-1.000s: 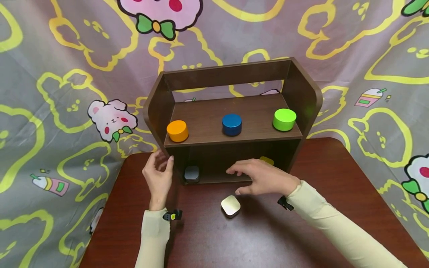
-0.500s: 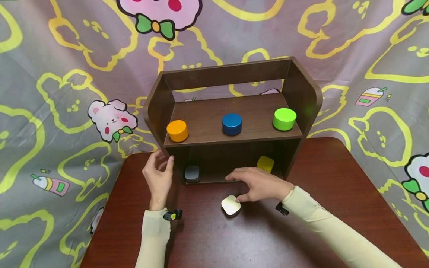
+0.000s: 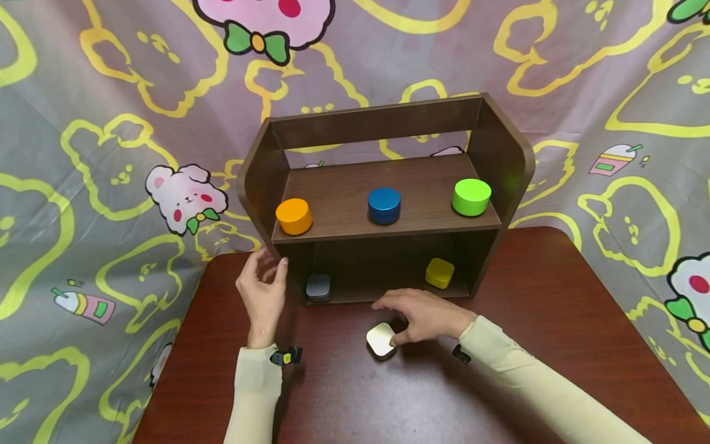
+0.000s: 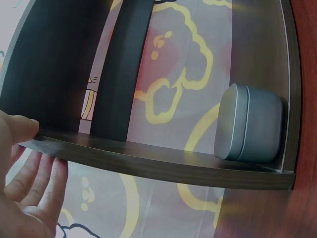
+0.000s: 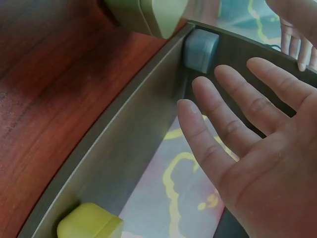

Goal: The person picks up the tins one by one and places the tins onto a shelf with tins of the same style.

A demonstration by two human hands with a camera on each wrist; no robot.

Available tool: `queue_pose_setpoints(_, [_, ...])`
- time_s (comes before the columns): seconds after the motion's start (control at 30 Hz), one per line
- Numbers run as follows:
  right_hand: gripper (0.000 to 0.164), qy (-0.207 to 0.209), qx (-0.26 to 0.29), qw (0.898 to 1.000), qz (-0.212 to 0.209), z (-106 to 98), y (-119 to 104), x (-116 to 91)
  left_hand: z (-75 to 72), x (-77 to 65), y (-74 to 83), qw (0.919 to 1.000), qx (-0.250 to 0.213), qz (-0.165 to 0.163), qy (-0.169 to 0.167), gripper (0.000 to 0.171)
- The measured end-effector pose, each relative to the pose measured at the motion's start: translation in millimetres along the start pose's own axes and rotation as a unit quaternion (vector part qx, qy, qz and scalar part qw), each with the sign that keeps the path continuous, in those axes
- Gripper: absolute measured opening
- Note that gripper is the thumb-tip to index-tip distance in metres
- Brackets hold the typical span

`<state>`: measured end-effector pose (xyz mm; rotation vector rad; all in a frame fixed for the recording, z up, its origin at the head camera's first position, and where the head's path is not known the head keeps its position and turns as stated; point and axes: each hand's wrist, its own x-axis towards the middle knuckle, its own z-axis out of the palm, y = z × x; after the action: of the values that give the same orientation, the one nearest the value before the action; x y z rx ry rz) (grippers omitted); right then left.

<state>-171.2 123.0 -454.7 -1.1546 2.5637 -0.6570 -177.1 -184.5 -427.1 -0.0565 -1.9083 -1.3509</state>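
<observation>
My left hand (image 3: 263,300) grips the front edge of the left side panel of a dark brown two-tier shelf (image 3: 383,234), thumb on the inner face and fingers outside, as the left wrist view shows. My right hand (image 3: 431,316), fingers spread and relaxed, hovers over a pale gold square tin (image 3: 379,339) on the table in front of the shelf. The right thumb overlaps the tin's right edge in the head view. In the right wrist view the tin (image 5: 148,15) stands beyond the fingertips, with nothing in the palm.
On the upper tier stand an orange round tin (image 3: 294,217), a blue one (image 3: 384,206) and a green one (image 3: 471,198). The lower tier has a grey square tin (image 3: 318,288) at left and a yellow one (image 3: 440,273) at right. A patterned curtain (image 3: 127,197) hangs behind the reddish-brown table (image 3: 543,296).
My right hand has come down and toward me, its thumb now over the gold tin's edge, and the yellow tin has come into full view. The left hand keeps its place on the shelf.
</observation>
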Motion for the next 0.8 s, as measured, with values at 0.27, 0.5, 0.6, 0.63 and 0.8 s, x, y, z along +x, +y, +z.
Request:
queue_pose_setpoints(0.27, [0.069, -0.014, -0.001, 1.0, 0.009, 9.5, 1.1, 2.6, -1.1, 0.5, 0.8, 1.0, 0.003, 0.003, -0.004, 0.03])
queue_pose_setpoints(0.5, [0.07, -0.015, 0.001, 1.0, 0.003, 17.3, 3.3, 4.4, -2.4, 0.7, 0.4, 1.0, 0.007, 0.001, -0.006, 0.03])
queue_pose_setpoints(0.6, [0.071, -0.018, 0.0, 1.0, 0.01, 20.5, 4.5, 4.6, -2.2, 0.7, -0.2, 0.9999, 0.007, -0.001, -0.008, 0.031])
queue_pose_setpoints(0.63, [0.072, -0.018, 0.0, 1.0, 0.011, 21.7, 5.1, 4.7, -2.0, 0.6, -0.6, 0.9999, 0.006, -0.002, -0.008, 0.031])
queue_pose_setpoints(0.8, [0.073, -0.016, -0.003, 1.0, 0.01, 26.3, 7.7, 5.5, -1.5, 0.2, -2.0, 1.0, 0.005, 0.0, -0.007, 0.03])
